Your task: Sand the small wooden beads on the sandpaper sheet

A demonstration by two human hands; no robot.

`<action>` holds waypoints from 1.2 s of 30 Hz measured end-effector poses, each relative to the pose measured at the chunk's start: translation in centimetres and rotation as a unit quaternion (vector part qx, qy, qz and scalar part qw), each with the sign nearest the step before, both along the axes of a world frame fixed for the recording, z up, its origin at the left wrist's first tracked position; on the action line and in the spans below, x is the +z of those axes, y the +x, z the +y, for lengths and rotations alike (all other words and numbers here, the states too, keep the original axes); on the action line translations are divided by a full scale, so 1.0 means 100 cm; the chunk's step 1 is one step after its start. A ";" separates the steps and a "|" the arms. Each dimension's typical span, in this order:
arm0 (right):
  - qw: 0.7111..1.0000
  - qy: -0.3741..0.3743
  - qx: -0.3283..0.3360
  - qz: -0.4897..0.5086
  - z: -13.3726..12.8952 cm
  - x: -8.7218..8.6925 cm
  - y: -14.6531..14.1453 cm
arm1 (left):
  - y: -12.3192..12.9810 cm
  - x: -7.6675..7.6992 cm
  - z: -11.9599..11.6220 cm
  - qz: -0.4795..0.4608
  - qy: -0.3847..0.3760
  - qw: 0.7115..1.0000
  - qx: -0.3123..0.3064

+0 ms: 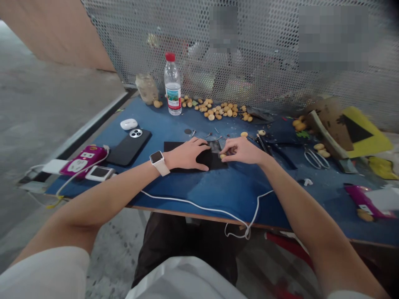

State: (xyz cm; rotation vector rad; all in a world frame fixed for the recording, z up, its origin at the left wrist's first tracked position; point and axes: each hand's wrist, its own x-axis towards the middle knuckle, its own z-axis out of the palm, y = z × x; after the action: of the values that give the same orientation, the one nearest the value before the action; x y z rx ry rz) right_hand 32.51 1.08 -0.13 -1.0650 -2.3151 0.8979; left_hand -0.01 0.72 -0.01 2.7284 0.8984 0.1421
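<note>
My left hand, with a watch on its wrist, lies flat with fingers spread on a black rectangular sheet, holding it against the blue table. At the sheet's right end, my right hand is closed in a pinch on a small round yellowish piece. That piece is mostly covered by the fingertips and sits low over the sheet. A greyish scuffed patch marks the sheet between the two hands. Just beyond my right hand lie a loose yellow round piece and a pale one with a dark hole.
Along the back, by a mesh panel, stand a water bottle and many round beige pieces. A phone and power strip are left; scissors and cardboard right. A white cable crosses the front.
</note>
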 end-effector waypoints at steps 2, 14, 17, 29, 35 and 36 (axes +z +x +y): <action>1.000 0.008 -0.011 -0.003 -0.003 -0.001 0.003 | 0.000 0.000 -0.001 0.006 -0.001 1.000 0.002; 0.995 0.093 -0.002 0.028 -0.005 -0.013 0.003 | -0.002 0.001 -0.001 0.008 -0.007 1.000 0.003; 0.993 0.120 0.005 0.020 -0.008 -0.015 0.004 | -0.003 -0.001 0.000 -0.003 -0.005 1.000 -0.002; 0.961 0.272 -0.043 0.030 -0.001 -0.035 0.000 | -0.002 -0.001 0.000 0.006 -0.009 1.000 -0.001; 0.970 0.240 -0.007 0.025 -0.001 -0.034 0.003 | -0.002 -0.001 0.000 0.003 -0.017 1.000 0.001; 0.973 0.229 -0.011 0.017 -0.001 -0.033 0.003 | -0.002 0.000 0.000 0.003 -0.018 1.000 0.002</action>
State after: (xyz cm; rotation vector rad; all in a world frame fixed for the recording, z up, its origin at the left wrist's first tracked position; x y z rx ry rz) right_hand 32.83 0.98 -3.41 -0.8627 -2.3153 0.3390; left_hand -0.22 0.69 -0.04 2.6964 0.8985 0.1164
